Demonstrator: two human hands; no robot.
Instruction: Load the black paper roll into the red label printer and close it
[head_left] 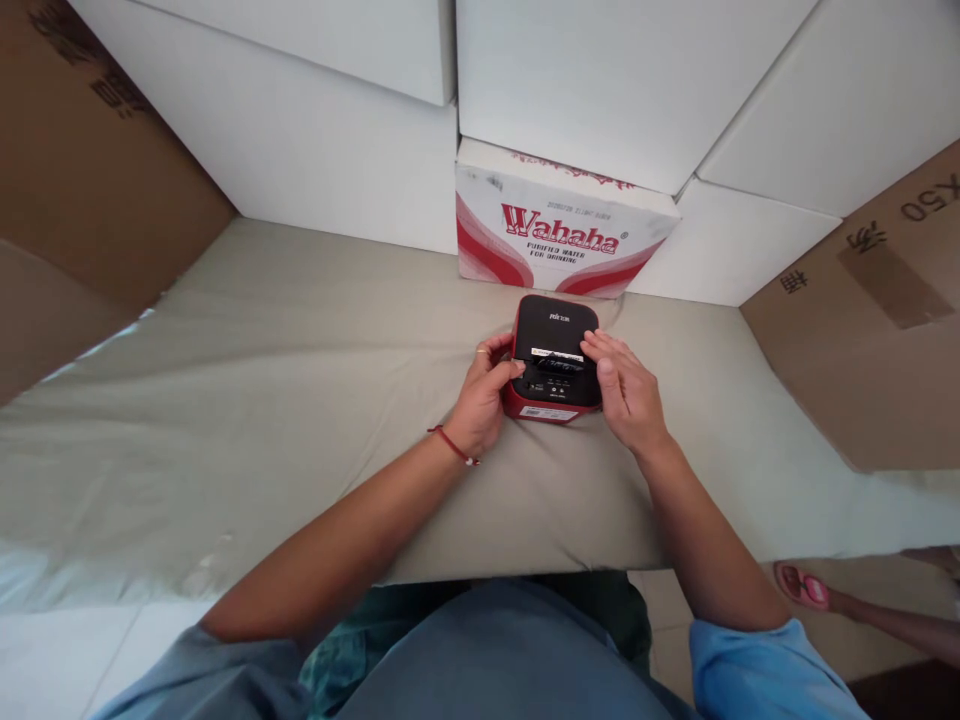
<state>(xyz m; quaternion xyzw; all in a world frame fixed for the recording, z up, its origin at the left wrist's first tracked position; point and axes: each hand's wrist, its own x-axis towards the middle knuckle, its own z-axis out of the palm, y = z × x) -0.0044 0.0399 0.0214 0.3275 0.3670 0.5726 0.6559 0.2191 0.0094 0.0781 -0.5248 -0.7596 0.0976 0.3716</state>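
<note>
A small label printer with a black top and red sides sits on the cloth-covered table. Across its top runs a slot with a white strip beside it, and a white sticker is on its near side. My left hand grips the printer's left side, thumb on the top edge near the slot and the other fingers partly hidden. At the right side, my right hand rests with stretched fingers touching the lid's edge and the thumb close to the corner.
Behind the printer stands a white and red Wahaha carton, against large white boxes. Brown cardboard boxes flank the table at left and right. Another person's sandalled foot shows on the floor at lower right.
</note>
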